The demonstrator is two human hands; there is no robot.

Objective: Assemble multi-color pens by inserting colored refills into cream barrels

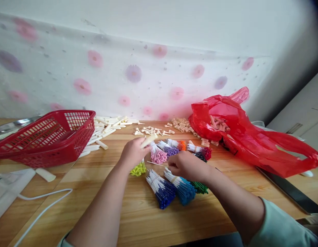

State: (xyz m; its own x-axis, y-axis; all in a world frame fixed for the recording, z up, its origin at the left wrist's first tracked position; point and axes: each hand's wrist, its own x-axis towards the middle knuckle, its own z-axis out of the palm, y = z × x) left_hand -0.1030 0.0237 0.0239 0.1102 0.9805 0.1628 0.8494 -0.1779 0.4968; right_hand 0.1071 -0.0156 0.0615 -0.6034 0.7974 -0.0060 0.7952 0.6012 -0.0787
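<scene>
My left hand (134, 152) is closed around a cream plastic tube (149, 140), which looks like a pen barrel and tilts up to the right. My right hand (183, 165) is closed over the bundles, its fingers on a thin white stick (155, 163) like a pen refill. Around the hands lie bundles of white sticks with coloured ends: yellow (138, 168), pink (159, 154), purple (171, 150), dark blue (162, 192), teal (185, 190) and green (200, 187). The right hand and forearm partly hide the green and black (202, 156) bundles.
Cream tubes (107, 128) are piled beside a red basket (58, 151) at left. Small cream tips (151, 130) and clip pieces (181, 124) lie along the wall. A red plastic bag (241, 137) stands at right. A white cable (46, 210) crosses the left table.
</scene>
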